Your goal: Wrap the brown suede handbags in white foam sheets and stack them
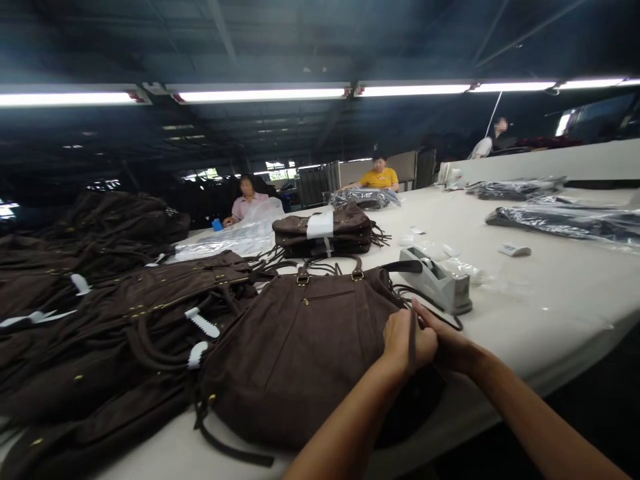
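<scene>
A dark brown handbag with brass-coloured rings and a zip pocket lies in front of me on the pale table. At its right side my left hand is closed around a thin brown strap, which runs up over the fist. My right hand meets it there, fingers closed near the same strap; its fingertips are partly hidden behind the left hand. Just beyond the hands, thin dark cords and a grey tape dispenser rest on the table.
More brown bags with white tags pile up on the left. Behind the handbag sits a folded bag with a white band. Plastic-wrapped bags lie at the right. Two people sit across the table; a third is at the far right.
</scene>
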A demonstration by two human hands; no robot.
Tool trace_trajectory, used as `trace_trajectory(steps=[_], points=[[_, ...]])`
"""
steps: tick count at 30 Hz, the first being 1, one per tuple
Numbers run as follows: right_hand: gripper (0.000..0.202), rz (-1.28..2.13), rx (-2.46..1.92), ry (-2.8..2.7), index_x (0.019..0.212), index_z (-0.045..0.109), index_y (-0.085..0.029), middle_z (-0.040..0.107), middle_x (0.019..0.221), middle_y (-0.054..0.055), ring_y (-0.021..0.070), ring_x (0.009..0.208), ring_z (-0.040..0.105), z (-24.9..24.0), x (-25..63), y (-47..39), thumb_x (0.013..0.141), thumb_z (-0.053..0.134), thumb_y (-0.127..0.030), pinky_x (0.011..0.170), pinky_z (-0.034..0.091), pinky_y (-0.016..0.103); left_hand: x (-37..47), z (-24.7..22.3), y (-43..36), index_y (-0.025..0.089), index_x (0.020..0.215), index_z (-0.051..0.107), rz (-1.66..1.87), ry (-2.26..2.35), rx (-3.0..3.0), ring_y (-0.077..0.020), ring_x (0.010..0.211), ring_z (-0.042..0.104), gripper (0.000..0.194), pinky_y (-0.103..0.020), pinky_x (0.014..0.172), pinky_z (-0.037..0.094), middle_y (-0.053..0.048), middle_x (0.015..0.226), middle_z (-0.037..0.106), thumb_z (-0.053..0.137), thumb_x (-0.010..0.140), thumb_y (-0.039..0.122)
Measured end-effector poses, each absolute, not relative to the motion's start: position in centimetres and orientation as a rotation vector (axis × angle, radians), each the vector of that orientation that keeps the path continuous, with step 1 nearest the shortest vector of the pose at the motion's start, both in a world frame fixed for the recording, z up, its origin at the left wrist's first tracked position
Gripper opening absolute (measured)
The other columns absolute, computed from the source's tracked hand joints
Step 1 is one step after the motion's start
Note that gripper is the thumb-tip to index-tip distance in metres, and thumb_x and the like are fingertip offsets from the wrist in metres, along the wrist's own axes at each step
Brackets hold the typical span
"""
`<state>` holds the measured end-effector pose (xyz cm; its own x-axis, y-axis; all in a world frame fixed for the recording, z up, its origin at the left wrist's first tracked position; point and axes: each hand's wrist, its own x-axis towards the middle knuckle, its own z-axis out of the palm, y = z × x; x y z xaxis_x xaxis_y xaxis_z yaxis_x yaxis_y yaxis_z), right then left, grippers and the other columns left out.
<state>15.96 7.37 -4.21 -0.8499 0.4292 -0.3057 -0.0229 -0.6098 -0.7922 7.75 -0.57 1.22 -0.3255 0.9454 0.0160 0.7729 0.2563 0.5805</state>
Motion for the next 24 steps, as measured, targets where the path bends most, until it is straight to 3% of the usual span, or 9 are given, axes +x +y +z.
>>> trace_trajectory(steps=[3, 7, 10, 12, 13, 15, 17, 21, 24], points=[[0.036, 2.401, -0.661, -1.425, 0.077, 0.066, -0.015, 0.066, 0.072, 0.004, 0.0152, 0.068, 0.063, -4.2, 15.7, 7.5, 0.078, 0.071, -0.051, 0.068, 0.052, 0.025, 6.6, 0.7, -3.4, 0.016, 0.102, 0.067, 0.927, 2.024, 1.652, -0.0163, 0.079, 0.066, 0.024, -0.023, 0.069, 0.051, -0.005, 0.09, 0.071, 0.055, 0.083, 0.025], [0.034, 2.072, -0.635, -1.803, 0.079, 0.064, -0.014, 0.066, 0.073, 0.004, 0.0156, 0.067, 0.062, -3.9, 14.6, 9.8, 0.072, 0.075, -0.045, 0.066, 0.051, 0.027, 2.6, 1.5, -7.2, 0.027, 0.111, 0.066, 1.07, 1.888, 1.757, -0.0127, 0.089, 0.065, 0.03, -0.02, 0.077, 0.051, 0.001, 0.102, 0.07, 0.055, 0.084, 0.033], [0.034, 1.699, -0.757, -2.004, 0.085, 0.066, -0.014, 0.068, 0.078, 0.004, 0.0195, 0.077, 0.064, -3.1, 13.1, 13.5, 0.072, 0.07, -0.046, 0.078, 0.051, 0.032, -3.4, 2.8, -9.5, 0.018, 0.106, 0.066, 1.193, 2.149, 1.718, -0.0229, 0.108, 0.057, 0.036, -0.036, 0.1, 0.043, -0.009, 0.113, 0.064, 0.047, 0.084, 0.039], [0.026, 1.591, -0.874, -2.03, 0.081, 0.066, -0.015, 0.068, 0.076, 0.002, 0.0198, 0.08, 0.063, -3.0, 12.2, 16.4, 0.071, 0.072, -0.038, 0.081, 0.05, 0.031, -8.1, 3.2, -10.7, 0.008, 0.112, 0.061, 1.193, 2.378, 1.664, -0.0356, 0.118, 0.047, 0.05, -0.052, 0.11, 0.028, -0.02, 0.119, 0.057, 0.048, 0.079, 0.043], [0.022, 1.554, -0.932, -2.048, 0.078, 0.066, -0.015, 0.068, 0.075, 0.001, 0.0195, 0.079, 0.063, -3.1, 11.9, 17.7, 0.07, 0.073, -0.034, 0.081, 0.05, 0.031, -10.3, 3.2, -11.3, 0.003, 0.115, 0.059, 1.12, 2.517, 1.646, -0.0411, 0.122, 0.042, 0.058, -0.056, 0.111, 0.022, -0.025, 0.122, 0.054, 0.048, 0.076, 0.044], [0.014, 1.485, -1.025, -2.097, 0.074, 0.066, -0.017, 0.067, 0.073, 0.0, 0.0186, 0.076, 0.062, -3.4, 11.6, 19.4, 0.069, 0.073, -0.028, 0.079, 0.05, 0.029, -13.8, 2.6, -12.7, -0.001, 0.122, 0.052, 0.535, 2.873, 1.527, -0.0453, 0.118, 0.046, 0.073, -0.056, 0.106, 0.029, -0.028, 0.12, 0.055, 0.037, 0.077, 0.054], [0.01, 1.412, -1.09, -2.15, 0.071, 0.066, -0.017, 0.067, 0.071, 0.0, 0.0185, 0.074, 0.062, -3.6, 11.4, 20.0, 0.068, 0.072, -0.024, 0.076, 0.05, 0.028, -15.6, 1.8, -14.3, 0.003, 0.122, 0.052, 0.224, 2.88, 1.217, -0.0449, 0.111, 0.054, 0.078, -0.053, 0.1, 0.037, -0.025, 0.118, 0.058, 0.034, 0.075, 0.062], [0.017, 1.234, -1.123, -2.201, 0.057, 0.06, -0.018, 0.063, 0.062, 0.003, 0.023, 0.077, 0.061, -2.5, 11.5, 19.0, 0.057, 0.078, -0.015, 0.079, 0.048, 0.032, -15.3, 0.3, -16.7, 0.015, 0.094, 0.057, 0.508, 2.843, 0.924, -0.0519, 0.097, 0.057, 0.058, -0.058, 0.087, 0.039, -0.025, 0.091, 0.065, 0.042, 0.066, 0.064], [0.03, 1.151, -1.011, -2.139, 0.047, 0.05, -0.021, 0.061, 0.061, 0.005, 0.0267, 0.086, 0.061, -0.7, 12.2, 17.6, 0.053, 0.078, -0.01, 0.084, 0.047, 0.036, -14.0, -0.4, -17.1, 0.022, 0.073, 0.052, 0.993, 2.712, 0.84, -0.0459, 0.094, 0.059, 0.037, -0.054, 0.088, 0.041, -0.014, 0.074, 0.063, 0.051, 0.06, 0.057]])
